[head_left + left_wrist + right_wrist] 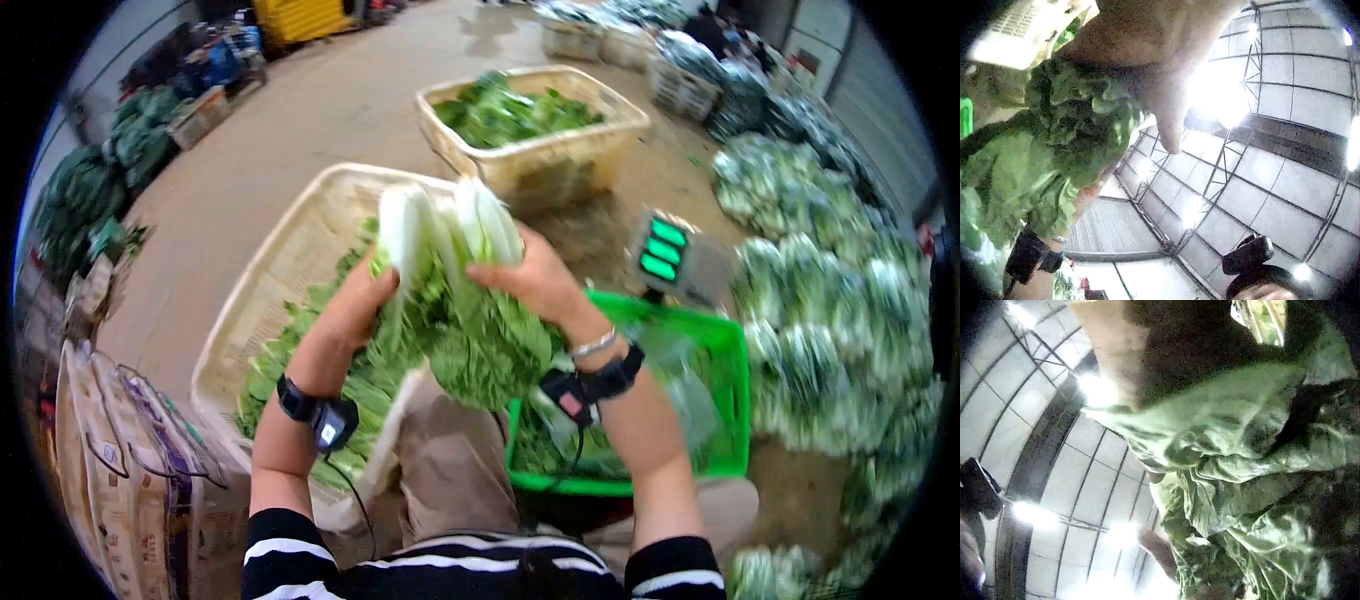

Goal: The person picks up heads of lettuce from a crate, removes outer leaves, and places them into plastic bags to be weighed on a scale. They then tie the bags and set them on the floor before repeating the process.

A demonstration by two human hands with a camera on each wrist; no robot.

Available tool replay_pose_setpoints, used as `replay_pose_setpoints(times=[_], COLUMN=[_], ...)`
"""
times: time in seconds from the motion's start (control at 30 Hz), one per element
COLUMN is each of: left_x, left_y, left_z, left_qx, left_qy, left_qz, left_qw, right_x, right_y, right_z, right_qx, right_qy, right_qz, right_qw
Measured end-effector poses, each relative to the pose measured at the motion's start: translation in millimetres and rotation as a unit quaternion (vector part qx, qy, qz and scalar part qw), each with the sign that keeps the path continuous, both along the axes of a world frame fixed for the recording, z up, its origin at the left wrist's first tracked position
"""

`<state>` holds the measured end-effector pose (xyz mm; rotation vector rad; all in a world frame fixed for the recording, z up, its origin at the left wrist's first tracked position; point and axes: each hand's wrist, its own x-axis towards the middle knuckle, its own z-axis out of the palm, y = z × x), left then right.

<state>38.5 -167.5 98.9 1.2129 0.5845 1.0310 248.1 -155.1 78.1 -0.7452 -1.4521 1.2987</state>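
Observation:
In the head view, two leafy cabbages with white stalks are held up side by side, stalk ends away from the body and green leaves hanging toward it. My left hand (352,303) grips the left cabbage (405,225), its thumb lying along the stalk. The right cabbage (487,222) is held by my right hand (540,278), thumb across the front of the stalks. Ruffled leaves (1079,137) fill much of the left wrist view below the hand. Broad leaves (1229,431) cover part of my right hand in the right wrist view.
A cream basket (265,262) of greens stands below left, and another basket (570,168) of greens lies ahead. At right are a green crate (738,400) with greens and clear plastic, a lit scale display (664,250), and rows of bagged cabbages (815,300). Stacked cartons (130,480) stand at left.

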Motion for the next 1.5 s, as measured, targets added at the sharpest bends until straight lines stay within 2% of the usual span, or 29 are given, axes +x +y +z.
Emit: replay_pose_setpoints(times=[0.03, 0.1, 0.13, 0.2, 0.3, 0.33, 0.4, 0.47, 0.53, 0.57, 0.67, 0.73, 0.8, 0.9, 0.93, 0.97, 1.03, 1.07, 1.1, 1.13, 1.17, 1.2, 1.27, 1.3, 1.33, 1.37, 1.4, 1.47, 1.5], left_x=[6, 37, 44, 76, 124, 144, 150, 151, 148, 143, 154, 157, 159, 182, 199, 203, 223, 233, 233, 245, 252, 265, 275, 286, 297, 311, 328, 364, 391], left_y=[6, -14, -13, -42, -60, -74, -79, -87, -106, -104, -126, -144, -140, -148, -144, -142, -128, -121, -100, -51, -10, -46, -23, -26, -31, -36, -34, -31, -38], left_z=[13, 14, 4, 16, -13, -28, -42, -81, -91, -95, -104, -120, -137, -156, -149, -142, -143, -116, -137, -190, -229, -137, -151, -150, -151, -162, -172, -193, -197], left_qx=[0.016, -0.031, 0.027, -0.116, -0.139, -0.145, -0.248, -0.288, -0.249, -0.318, -0.249, -0.341, -0.318, -0.355, -0.395, -0.37, -0.335, -0.27, -0.124, -0.01, -0.003, -0.322, -0.267, -0.174, -0.079, -0.152, -0.071, 0.21, 0.071], left_qy=[0.048, 0.065, 0.077, -0.146, -0.159, -0.166, -0.261, -0.264, -0.201, -0.197, -0.232, -0.112, -0.101, -0.007, 0.046, 0.094, 0.193, 0.276, 0.278, 0.325, 0.3, 0.31, 0.326, 0.408, 0.484, 0.46, 0.51, 0.44, 0.47], left_qz=[0.025, -0.014, 0.024, -0.154, -0.099, -0.062, -0.156, -0.212, -0.23, -0.268, -0.3, -0.243, -0.291, -0.224, -0.266, -0.236, -0.265, -0.256, -0.282, -0.354, -0.423, -0.316, -0.378, -0.362, -0.339, -0.358, -0.408, -0.532, -0.55], left_qw=[0.998, 0.997, 0.996, 0.97, 0.972, 0.974, 0.92, 0.896, 0.919, 0.888, 0.891, 0.901, 0.897, 0.908, 0.878, 0.894, 0.883, 0.886, 0.91, 0.877, 0.855, 0.837, 0.824, 0.82, 0.803, 0.798, 0.754, 0.692, 0.686], right_x=[-2, 50, 55, 100, 119, 117, 132, 149, 163, 168, 169, 135, 140, 142, 149, 150, 143, 144, 139, 135, 138, 142, 126, 132, 134, 133, 137, 148, 155], right_y=[2, -40, -36, -77, -110, -132, -139, -147, -155, -158, -181, -220, -230, -253, -257, -247, -246, -236, -226, -219, -203, -190, -205, -208, -207, -212, -216, -223, -222], right_z=[-8, 47, 27, 56, 53, 46, 38, 20, -5, -17, -61, -90, -100, -143, -205, -227, -211, -213, -194, -171, -207, -244, -164, -186, -208, -215, -216, -225, -225], right_qx=[0.091, 0.018, 0.109, 0.027, 0.01, 0.037, -0.02, -0.032, -0.053, -0.083, -0.13, -0.096, -0.137, -0.202, -0.282, -0.306, -0.35, -0.353, -0.366, -0.379, -0.368, -0.359, -0.452, -0.432, -0.336, -0.335, -0.334, -0.267, -0.276], right_qy=[0.029, -0.201, -0.156, -0.158, -0.254, -0.173, -0.17, -0.156, -0.141, -0.114, -0.123, -0.053, -0.036, 0.062, 0.148, 0.229, 0.384, 0.433, 0.492, 0.474, 0.421, 0.367, 0.29, 0.335, 0.519, 0.543, 0.564, 0.658, 0.649], right_qz=[-0.037, -0.086, -0.115, -0.102, -0.166, -0.165, -0.162, -0.162, -0.16, -0.154, -0.181, -0.241, -0.218, -0.235, -0.318, -0.292, -0.262, -0.216, -0.193, -0.225, -0.228, -0.231, -0.379, -0.373, -0.267, -0.288, -0.309, -0.288, -0.369], right_qw=[0.995, 0.976, 0.975, 0.982, 0.953, 0.97, 0.972, 0.974, 0.976, 0.978, 0.967, 0.964, 0.966, 0.949, 0.893, 0.877, 0.813, 0.801, 0.766, 0.763, 0.797, 0.826, 0.754, 0.75, 0.739, 0.714, 0.689, 0.642, 0.606])
